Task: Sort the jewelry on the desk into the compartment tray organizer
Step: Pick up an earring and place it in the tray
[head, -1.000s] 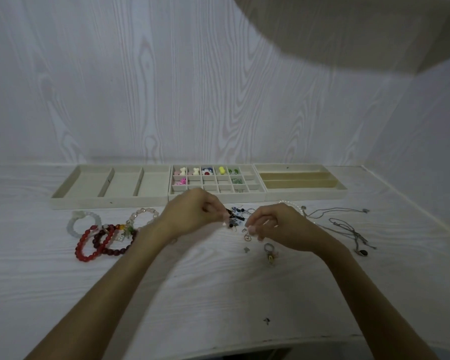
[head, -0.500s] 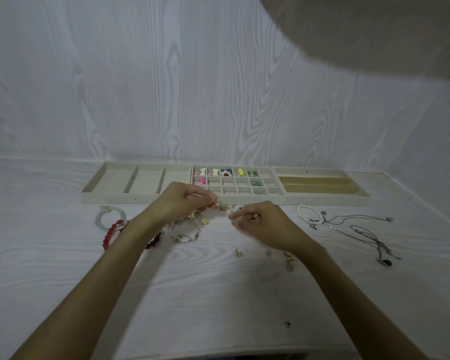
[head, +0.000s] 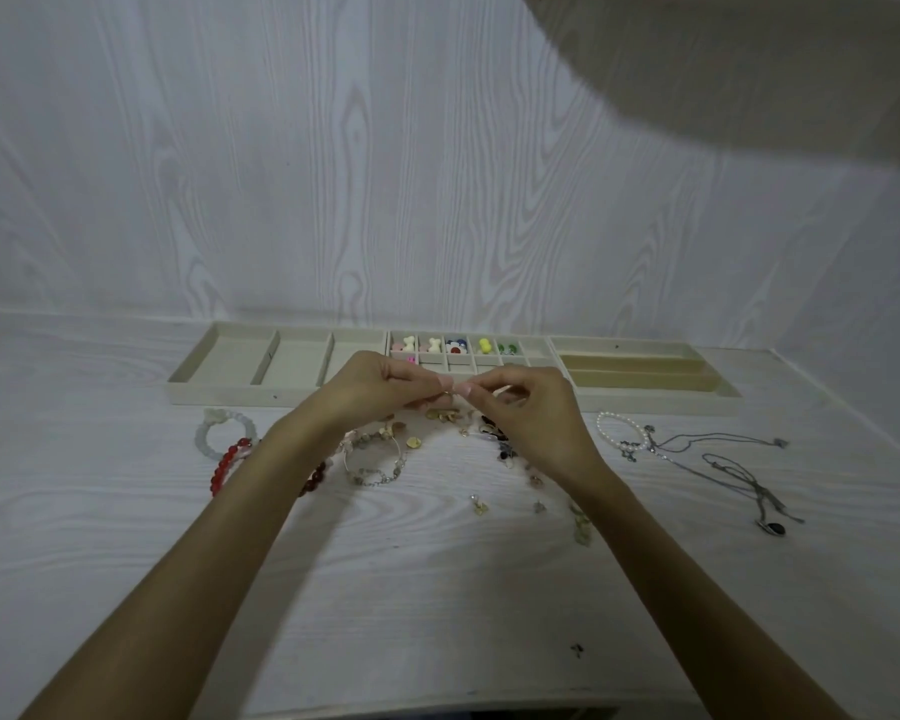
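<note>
Small jewelry piece (head: 447, 406), metallic, too small to identify further: pinched between the fingertips of both hands, held just above the surface in front of the tray's middle section. Left hand (head: 380, 389): fingers curled, thumb and forefinger gripping the piece from the left. Right hand (head: 528, 407): fingers curled, fingertips gripping the same piece from the right. Compartment tray organizer (head: 219, 397), beige, set along the back wall: left section of three long compartments; middle section a grid of small cells, the back row holding white bone-shaped pieces (head: 409, 344), a blue-and-red piece (head: 455, 346), a yellow piece (head: 484, 345) and green pieces (head: 507, 348); right section with long tan slots (head: 640, 371). Loose small charms and earrings (head: 481, 506) scattered on the surface (head: 126, 537) below and between the hands. Left of the hands: pale bead bracelet (head: 214, 433), red bead bracelet (head: 224, 465), partly hidden by the left forearm, and a mixed bead bracelet (head: 380, 472). Right of the hands: white pearl bracelet (head: 611, 428) and thin chain necklaces (head: 723, 459), one ending in a dark pendant (head: 774, 528).
</note>
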A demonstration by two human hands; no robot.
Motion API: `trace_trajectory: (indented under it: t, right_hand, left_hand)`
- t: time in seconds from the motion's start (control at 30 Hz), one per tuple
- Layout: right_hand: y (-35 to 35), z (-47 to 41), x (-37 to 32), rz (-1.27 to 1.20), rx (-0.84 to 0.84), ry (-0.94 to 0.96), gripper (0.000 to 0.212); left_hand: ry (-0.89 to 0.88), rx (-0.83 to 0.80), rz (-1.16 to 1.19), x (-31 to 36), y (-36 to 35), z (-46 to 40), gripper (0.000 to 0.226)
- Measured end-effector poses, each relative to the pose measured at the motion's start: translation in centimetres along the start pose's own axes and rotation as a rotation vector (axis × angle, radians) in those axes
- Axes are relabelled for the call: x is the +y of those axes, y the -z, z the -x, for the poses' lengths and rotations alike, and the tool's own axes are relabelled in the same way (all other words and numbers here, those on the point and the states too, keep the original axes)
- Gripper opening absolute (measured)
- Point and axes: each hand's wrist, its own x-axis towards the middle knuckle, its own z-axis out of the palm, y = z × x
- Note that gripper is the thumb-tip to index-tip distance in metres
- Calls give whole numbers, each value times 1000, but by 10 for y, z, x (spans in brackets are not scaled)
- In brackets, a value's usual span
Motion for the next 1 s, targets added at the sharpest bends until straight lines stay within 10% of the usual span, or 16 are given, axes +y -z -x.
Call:
trace_trajectory:
  t: [0.33, 1.0]
  right_hand:
    - [3, 3, 7, -211, -88, -293, 10]
    - [-16, -32, 23, -102, 100, -7, 15]
  left_hand:
    - [-75, -20, -61, -4, -1, 3, 17]
    - [-122, 243, -133, 3, -7, -40, 1]
